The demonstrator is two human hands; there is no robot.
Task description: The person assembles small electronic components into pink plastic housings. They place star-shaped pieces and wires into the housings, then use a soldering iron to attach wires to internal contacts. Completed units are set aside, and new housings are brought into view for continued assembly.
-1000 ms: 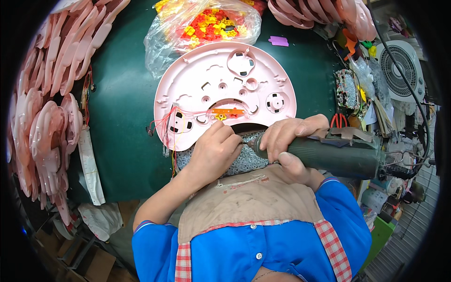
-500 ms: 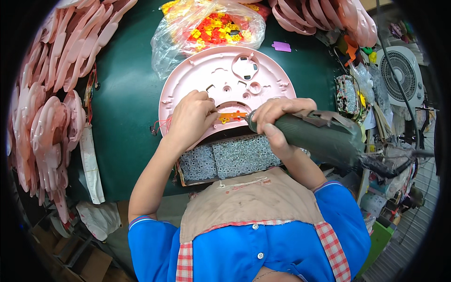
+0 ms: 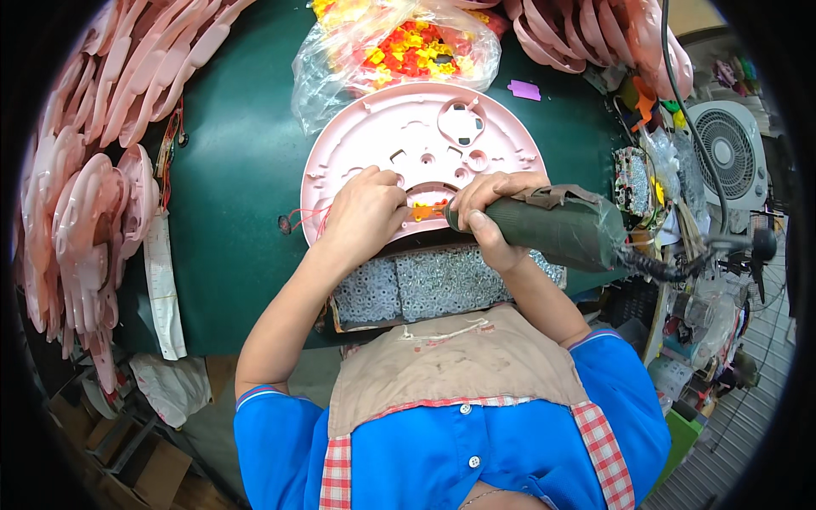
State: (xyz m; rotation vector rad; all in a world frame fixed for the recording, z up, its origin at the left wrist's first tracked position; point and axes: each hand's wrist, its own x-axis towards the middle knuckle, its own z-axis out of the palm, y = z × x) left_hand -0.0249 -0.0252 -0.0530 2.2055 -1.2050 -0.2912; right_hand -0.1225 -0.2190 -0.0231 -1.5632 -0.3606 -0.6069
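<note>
A rounded pale pink plastic shell point(image 3: 382, 119) lies with its hollow side up in front of me. My right hand point(image 3: 493, 208) is wrapped round a dark green power screwdriver point(image 3: 552, 229), its nose pointing left into the near part of the shell. Between the two hands sits a flat orange strip point(image 3: 422, 212), with small yellow parts beside it. The closed fingertips of my left hand point(image 3: 370, 208) are at the strip's left end and hide that end. Red wires point(image 3: 310, 212) run out from the shell beside my left wrist.
Small silver parts point(image 3: 446, 285) fill a tray between the shell and my apron. Beyond the shell is a clear bag point(image 3: 314, 81) of red and yellow pieces. Stacked pink shells point(image 3: 93, 229) line the left side. A fan point(image 3: 722, 157) stands at the right.
The screwdriver's rear end has risen, so its body lies more level, and its nose sits closer over the strip. My left hand stays at the strip. The whole view has shifted slightly.
</note>
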